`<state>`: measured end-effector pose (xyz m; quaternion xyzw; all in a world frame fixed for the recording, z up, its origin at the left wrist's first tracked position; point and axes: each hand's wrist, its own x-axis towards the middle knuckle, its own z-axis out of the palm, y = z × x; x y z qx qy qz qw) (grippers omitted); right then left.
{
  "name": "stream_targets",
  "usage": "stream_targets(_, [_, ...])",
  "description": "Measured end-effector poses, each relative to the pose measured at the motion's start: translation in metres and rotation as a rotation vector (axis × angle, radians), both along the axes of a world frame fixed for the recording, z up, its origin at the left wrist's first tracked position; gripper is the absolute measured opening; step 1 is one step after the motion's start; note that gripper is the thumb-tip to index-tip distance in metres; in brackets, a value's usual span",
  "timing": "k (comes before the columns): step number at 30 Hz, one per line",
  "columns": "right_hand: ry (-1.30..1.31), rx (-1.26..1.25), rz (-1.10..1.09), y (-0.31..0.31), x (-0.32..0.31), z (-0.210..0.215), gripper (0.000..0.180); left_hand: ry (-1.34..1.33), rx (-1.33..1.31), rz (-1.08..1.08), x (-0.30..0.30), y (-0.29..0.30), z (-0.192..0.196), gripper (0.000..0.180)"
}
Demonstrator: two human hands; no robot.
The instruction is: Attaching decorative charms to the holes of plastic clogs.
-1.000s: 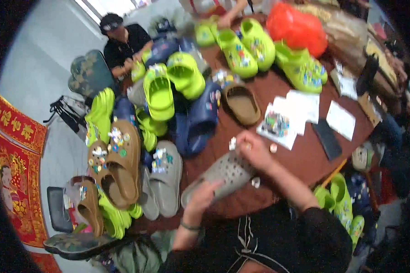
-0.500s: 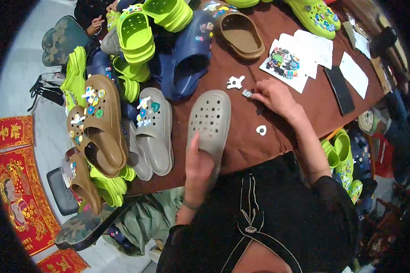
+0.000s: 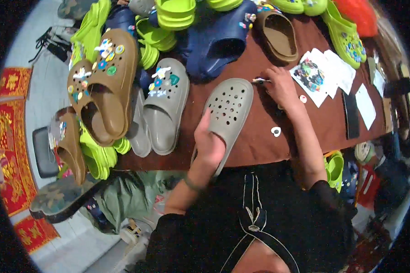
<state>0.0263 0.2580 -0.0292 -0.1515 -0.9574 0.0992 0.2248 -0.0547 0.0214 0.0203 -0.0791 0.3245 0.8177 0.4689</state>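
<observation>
My left hand (image 3: 209, 142) is wrapped round the open foot end of a plain grey clog (image 3: 234, 109), with the thumb along its side. The clog's perforated upper faces up and bears no charms. Beyond its toe, my right hand (image 3: 280, 86) pinches a small whitish shoe charm (image 3: 258, 80) between thumb and fingertips; its shape is mostly hidden. A white charm with a dark centre (image 3: 275, 132) lies on the brown cloth (image 3: 259, 148) below my right wrist. To the left rests a matching grey clog (image 3: 161, 127) decorated with several charms.
Brown clogs (image 3: 114, 82) with charms and lime-green clogs (image 3: 100, 157) crowd the left side. Navy clogs (image 3: 214, 41) and a brown clog (image 3: 278, 36) stand at the back. White sheets (image 3: 366, 109), a charm-covered sheet (image 3: 307, 75) and a black phone-like slab (image 3: 351, 116) lie right.
The view has shifted, so the table's things sit elsewhere in the picture. My right hand has lifted a whitish charm and moved nearer the clog's toe. The clog is now tilted rightward.
</observation>
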Motion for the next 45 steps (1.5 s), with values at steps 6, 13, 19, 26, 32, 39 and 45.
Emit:
stream_targets(6, [0.306, -0.604, 0.113, -0.036, -0.006, 0.026, 0.022, -0.096, 0.008, 0.147, 0.002, -0.001, -0.008, 0.049])
stream_targets(13, [0.39, -0.222, 0.245, -0.061, -0.025, 0.023, 0.03, -0.079, 0.098, 0.128, 0.004, -0.001, -0.004, 0.047])
stream_targets(19, [0.18, 0.055, 0.312, -0.071, -0.014, 0.03, 0.034, -0.096, 0.151, 0.11, 0.002, 0.002, -0.002, 0.046])
stream_targets(26, [-0.243, 0.402, 0.286, -0.09, -0.001, 0.051, 0.045, -0.141, 0.117, 0.104, 0.002, 0.002, -0.003, 0.044])
stream_targets(32, [-0.508, 0.593, 0.373, -0.105, -0.018, 0.055, 0.022, -0.115, 0.087, 0.119, 0.005, 0.0, -0.005, 0.042])
stream_targets(39, [-0.562, 0.687, 0.463, -0.115, -0.018, 0.058, 0.025, -0.116, 0.076, 0.114, 0.013, -0.007, -0.01, 0.042])
stream_targets(45, [-0.25, 0.098, 0.382, -0.067, -0.012, 0.065, 0.02, -0.125, 0.254, 0.088, 0.0, 0.001, -0.006, 0.044])
